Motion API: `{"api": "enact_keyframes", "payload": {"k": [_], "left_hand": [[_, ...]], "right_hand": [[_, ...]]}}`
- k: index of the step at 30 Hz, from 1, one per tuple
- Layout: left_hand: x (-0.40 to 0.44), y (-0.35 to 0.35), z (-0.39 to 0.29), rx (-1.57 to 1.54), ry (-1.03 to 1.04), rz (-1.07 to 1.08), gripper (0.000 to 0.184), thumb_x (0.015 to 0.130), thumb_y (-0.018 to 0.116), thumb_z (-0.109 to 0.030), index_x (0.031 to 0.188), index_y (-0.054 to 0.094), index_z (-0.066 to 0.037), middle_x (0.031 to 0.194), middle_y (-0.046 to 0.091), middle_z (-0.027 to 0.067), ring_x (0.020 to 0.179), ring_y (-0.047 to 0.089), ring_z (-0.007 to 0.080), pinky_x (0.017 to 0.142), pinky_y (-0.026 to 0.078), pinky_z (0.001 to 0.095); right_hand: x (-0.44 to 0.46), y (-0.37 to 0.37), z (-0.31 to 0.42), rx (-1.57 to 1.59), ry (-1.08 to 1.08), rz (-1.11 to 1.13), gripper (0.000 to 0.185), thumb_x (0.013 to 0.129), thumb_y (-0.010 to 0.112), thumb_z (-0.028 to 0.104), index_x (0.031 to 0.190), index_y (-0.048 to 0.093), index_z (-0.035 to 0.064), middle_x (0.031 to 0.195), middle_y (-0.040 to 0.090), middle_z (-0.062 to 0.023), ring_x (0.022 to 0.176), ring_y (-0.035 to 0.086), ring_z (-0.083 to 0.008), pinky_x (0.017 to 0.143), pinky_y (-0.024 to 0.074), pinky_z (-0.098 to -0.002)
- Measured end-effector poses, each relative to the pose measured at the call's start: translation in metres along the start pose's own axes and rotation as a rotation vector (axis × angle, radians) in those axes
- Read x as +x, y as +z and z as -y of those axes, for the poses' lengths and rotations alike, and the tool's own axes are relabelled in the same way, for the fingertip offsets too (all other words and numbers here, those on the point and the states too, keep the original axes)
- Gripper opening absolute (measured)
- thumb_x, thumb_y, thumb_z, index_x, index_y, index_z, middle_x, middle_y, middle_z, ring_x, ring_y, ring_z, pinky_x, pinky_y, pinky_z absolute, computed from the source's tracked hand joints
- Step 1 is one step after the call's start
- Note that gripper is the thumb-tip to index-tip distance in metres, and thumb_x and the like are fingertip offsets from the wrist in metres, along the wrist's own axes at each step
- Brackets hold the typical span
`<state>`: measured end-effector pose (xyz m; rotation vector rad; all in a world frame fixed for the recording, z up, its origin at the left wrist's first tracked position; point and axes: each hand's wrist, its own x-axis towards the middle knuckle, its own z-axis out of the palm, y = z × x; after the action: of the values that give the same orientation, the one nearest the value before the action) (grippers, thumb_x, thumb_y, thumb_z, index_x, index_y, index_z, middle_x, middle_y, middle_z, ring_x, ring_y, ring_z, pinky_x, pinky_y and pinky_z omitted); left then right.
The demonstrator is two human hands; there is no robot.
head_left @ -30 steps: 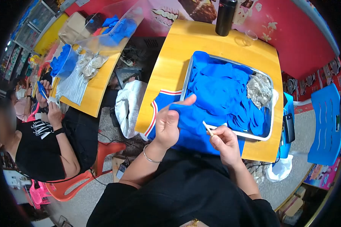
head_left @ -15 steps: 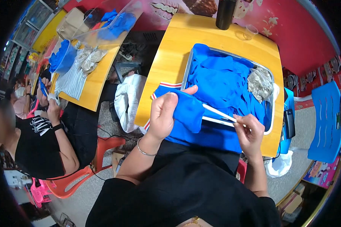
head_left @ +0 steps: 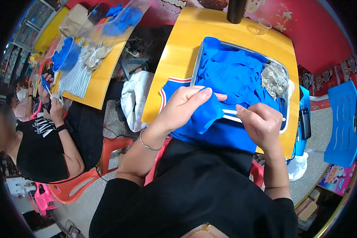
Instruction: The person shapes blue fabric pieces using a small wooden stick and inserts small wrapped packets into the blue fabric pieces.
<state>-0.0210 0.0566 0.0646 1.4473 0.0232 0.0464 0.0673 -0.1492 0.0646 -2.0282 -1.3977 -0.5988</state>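
Note:
My left hand (head_left: pixel 188 105) is closed on a small blue fabric piece (head_left: pixel 205 115), thumb on top, above the front left of a metal tray (head_left: pixel 197 63). My right hand (head_left: pixel 261 121), fingers curled, grips a thin white stick (head_left: pixel 229 112) beside the piece. The stick's near end meets the blue fabric; whether it goes inside is hidden. Many similar blue fabric pieces (head_left: pixel 230 77) fill the tray. A crumpled clear plastic bag (head_left: pixel 274 80) lies at their right. Blue cloth with red-and-white striped edging (head_left: pixel 165 93) lies under and in front of the tray.
A black bottle (head_left: pixel 236 12) and a clear plastic cup (head_left: pixel 263 26) stand at the back of the yellow table (head_left: pixel 178 43). Leftward, a seated person (head_left: pixel 43 146) handles blue material beside a blue bowl (head_left: pixel 69 55). A blue chair (head_left: pixel 341 123) stands right.
My left hand has turned from upright to palm-down over the blue piece. My right hand has shifted up and closer to it, along the stick. The camera view has shifted slightly.

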Motion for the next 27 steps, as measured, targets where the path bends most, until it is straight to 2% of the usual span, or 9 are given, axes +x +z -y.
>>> {"api": "enact_keyframes", "payload": {"k": [3,6,8,10,13,15,18,24,27], "left_hand": [[0.005,-0.011,-0.003,-0.111,-0.235,0.175,0.037,0.097,0.044,-0.026,0.101,0.066,0.003,0.091,0.067,0.0065,0.082,0.059,0.0072,0.075,0.047,0.0216],[0.012,-0.005,0.005,-0.162,-0.292,0.2,0.038,0.096,0.045,-0.028,0.104,0.065,0.002,0.08,0.065,0.0015,0.068,0.056,0.0039,0.064,0.044,0.0182],[0.016,-0.006,0.006,-0.154,-0.316,0.277,0.04,0.096,0.044,-0.031,0.11,0.063,0.002,0.083,0.062,-0.0001,0.073,0.053,0.0034,0.066,0.042,0.0177],[0.016,0.001,0.013,0.039,-0.108,0.082,0.043,0.097,0.042,-0.032,0.118,0.057,0.002,0.09,0.06,0.0014,0.081,0.051,0.0049,0.069,0.041,0.0188],[0.008,0.004,0.012,0.231,0.126,-0.111,0.065,0.096,0.029,-0.049,0.133,0.039,0.003,0.102,0.052,0.0079,0.094,0.049,0.0143,0.079,0.039,0.0253],[0.007,0.004,0.024,0.121,0.477,-0.183,0.055,0.097,0.034,-0.042,0.126,0.046,0.003,0.103,0.053,0.0106,0.09,0.051,0.019,0.08,0.041,0.0297],[-0.003,0.015,0.017,0.337,0.617,-0.238,0.054,0.094,0.041,-0.044,0.115,0.054,0.004,0.101,0.054,0.0126,0.091,0.052,0.0204,0.079,0.041,0.0303],[-0.008,0.018,0.012,0.316,0.46,-0.301,0.037,0.095,0.045,-0.03,0.105,0.061,0.002,0.085,0.06,0.0101,0.075,0.053,0.0165,0.072,0.042,0.0271],[-0.008,0.015,0.014,0.311,0.399,-0.254,0.057,0.096,0.039,-0.043,0.102,0.06,0.009,0.089,0.063,0.0109,0.081,0.055,0.0139,0.081,0.04,0.0257]], "right_hand": [[0.002,-0.005,-0.006,-0.013,-0.143,0.078,0.01,0.068,0.073,0.011,0.073,0.065,0.0151,0.056,0.049,0.0004,0.045,0.05,-0.0139,0.038,0.0356,-0.0278],[0.0,-0.007,-0.004,0.139,-0.149,0.249,0.01,0.069,0.072,0.01,0.076,0.065,0.0123,0.059,0.053,-0.0006,0.048,0.052,-0.0159,0.041,0.039,-0.0282],[-0.009,0.004,-0.008,0.408,0.041,0.253,0.009,0.07,0.07,0.008,0.077,0.065,0.0092,0.062,0.056,-0.0027,0.051,0.055,-0.0174,0.044,0.0412,-0.0282],[-0.017,0.001,-0.012,0.644,0.31,0.405,0.008,0.076,0.066,0.006,0.083,0.064,0.0019,0.071,0.063,-0.0074,0.061,0.059,-0.0165,0.055,0.0452,-0.0272],[-0.035,0.013,-0.005,0.987,0.59,0.255,0.008,0.08,0.064,0.005,0.087,0.062,-0.0006,0.077,0.064,-0.0075,0.069,0.058,-0.0122,0.061,0.0447,-0.0262],[-0.043,0.016,-0.004,1.088,0.729,0.263,0.009,0.083,0.062,0.006,0.089,0.061,-0.0016,0.085,0.063,-0.0069,0.078,0.056,-0.0111,0.07,0.0441,-0.0262],[-0.046,0.021,0.001,1.198,0.823,0.222,0.009,0.084,0.061,0.006,0.09,0.062,-0.0013,0.09,0.063,-0.0075,0.082,0.056,-0.0116,0.074,0.0438,-0.0262],[-0.034,0.019,0.011,0.664,0.547,0.197,0.009,0.08,0.064,0.002,0.089,0.063,-0.0016,0.084,0.066,-0.0114,0.072,0.061,-0.0155,0.065,0.0475,-0.0281],[-0.033,0.019,0.013,0.55,0.454,0.203,0.011,0.079,0.066,0.002,0.088,0.063,-0.0018,0.082,0.067,-0.0124,0.068,0.062,-0.0183,0.063,0.0486,-0.0286]]}}
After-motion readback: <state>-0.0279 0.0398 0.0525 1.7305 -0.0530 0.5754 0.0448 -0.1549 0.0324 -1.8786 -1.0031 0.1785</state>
